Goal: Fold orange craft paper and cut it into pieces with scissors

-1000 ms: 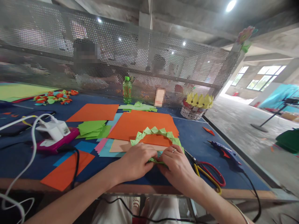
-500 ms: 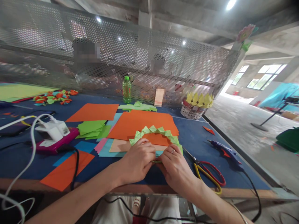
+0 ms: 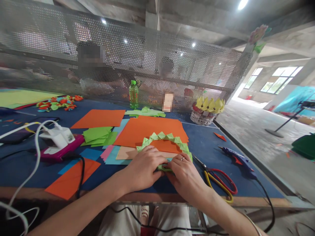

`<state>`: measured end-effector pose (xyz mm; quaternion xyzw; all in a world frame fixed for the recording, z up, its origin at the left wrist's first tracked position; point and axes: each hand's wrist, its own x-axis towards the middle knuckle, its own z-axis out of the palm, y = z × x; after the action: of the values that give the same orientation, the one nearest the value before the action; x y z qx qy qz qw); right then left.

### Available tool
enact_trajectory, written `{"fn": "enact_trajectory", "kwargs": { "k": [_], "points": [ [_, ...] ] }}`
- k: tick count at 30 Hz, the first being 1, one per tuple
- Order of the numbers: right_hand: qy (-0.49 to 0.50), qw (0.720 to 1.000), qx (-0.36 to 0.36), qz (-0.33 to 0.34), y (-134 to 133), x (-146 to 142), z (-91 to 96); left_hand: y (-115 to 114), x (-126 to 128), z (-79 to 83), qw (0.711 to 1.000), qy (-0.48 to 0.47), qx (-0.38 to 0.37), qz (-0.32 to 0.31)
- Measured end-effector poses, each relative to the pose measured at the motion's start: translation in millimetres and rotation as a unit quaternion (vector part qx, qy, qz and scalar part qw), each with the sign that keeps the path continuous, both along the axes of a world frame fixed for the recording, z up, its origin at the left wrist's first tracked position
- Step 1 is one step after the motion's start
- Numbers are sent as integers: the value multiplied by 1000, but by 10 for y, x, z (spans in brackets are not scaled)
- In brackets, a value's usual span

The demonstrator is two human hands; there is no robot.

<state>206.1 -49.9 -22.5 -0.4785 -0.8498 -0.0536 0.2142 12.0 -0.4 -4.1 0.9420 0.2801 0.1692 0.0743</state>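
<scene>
A ring of folded green paper pieces [image 3: 164,137] lies on the blue table [image 3: 211,144], arching over an orange sheet [image 3: 150,129]. My left hand [image 3: 144,168] and my right hand [image 3: 185,177] meet at the near side of the ring, fingers curled and pinching its green folds together. A ring shows on my right hand. The near part of the paper ring is mostly hidden under my fingers.
Red-and-yellow scissors [image 3: 220,183] lie right of my right hand, a blue glue gun [image 3: 236,159] beyond them. Green paper squares [image 3: 97,135], a pink device with a white charger [image 3: 57,142] and cables sit left. A green bottle [image 3: 133,94], a basket with yellow paper [image 3: 206,113] and mesh screen stand behind; people sit beyond it.
My hands have shifted only slightly at the ring's near edge, still pinching the green folds. The ring moved a little toward me.
</scene>
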Motion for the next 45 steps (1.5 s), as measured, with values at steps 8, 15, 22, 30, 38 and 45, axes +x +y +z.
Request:
{"fn": "enact_trajectory", "kwargs": {
  "k": [8, 15, 22, 30, 38, 45],
  "points": [
    [-6, 1000, 20, -5, -17, -58, -55, 3, 44, -43, 1000, -7, 25, 14],
    [7, 999, 41, -11, -28, -108, -100, -51, 39, -110, 999, -7, 49, 15],
    [27, 998, -53, 18, -86, 49, 228, 4, -89, -39, 999, 7, 38, -5],
    [85, 982, -100, -138, 581, 683, 491, 41, -396, 155, 995, -48, -70, 45],
    [13, 958, -235, -165, 1149, 706, 296, 231, -719, 111, 947, -110, -140, 267],
    [-25, 947, -281, -152, 1284, 560, 331, 275, -552, -173, 926, -163, -222, 257]
  ]
}}
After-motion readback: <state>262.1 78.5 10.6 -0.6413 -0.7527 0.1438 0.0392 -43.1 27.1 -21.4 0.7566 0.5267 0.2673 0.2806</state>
